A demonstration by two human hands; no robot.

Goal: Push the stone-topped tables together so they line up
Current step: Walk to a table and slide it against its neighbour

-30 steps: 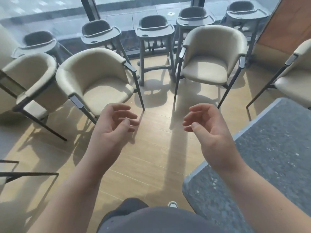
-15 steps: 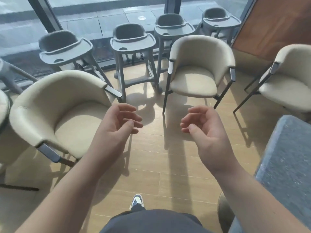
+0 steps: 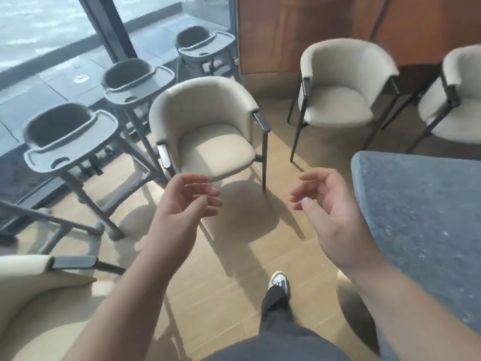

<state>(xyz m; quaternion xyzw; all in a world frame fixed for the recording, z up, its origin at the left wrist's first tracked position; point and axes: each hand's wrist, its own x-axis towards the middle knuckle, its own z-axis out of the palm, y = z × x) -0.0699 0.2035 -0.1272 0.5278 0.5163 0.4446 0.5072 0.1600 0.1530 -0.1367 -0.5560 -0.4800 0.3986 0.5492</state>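
Note:
One grey speckled stone-topped table point(image 3: 426, 225) fills the right side of the head view, its rounded corner toward the chairs. Only this one table shows. My right hand point(image 3: 325, 204) hovers in the air just left of the table's edge, fingers loosely curled, holding nothing and not touching the top. My left hand point(image 3: 184, 201) floats at the same height over the wooden floor, fingers also relaxed and empty. Both forearms reach forward from the bottom of the frame.
A cream armchair point(image 3: 208, 131) stands straight ahead, two more point(image 3: 341, 87) point(image 3: 458, 105) at the right by the wood wall. Another cream chair point(image 3: 39, 303) is close at lower left. Grey high chairs point(image 3: 70, 142) line the window. My shoe point(image 3: 279, 281) is on the floor.
The view has swung to the right and moved forward: chairs slid left, the wood wall and more of the table came into sight. Both hands keep the same relaxed pose.

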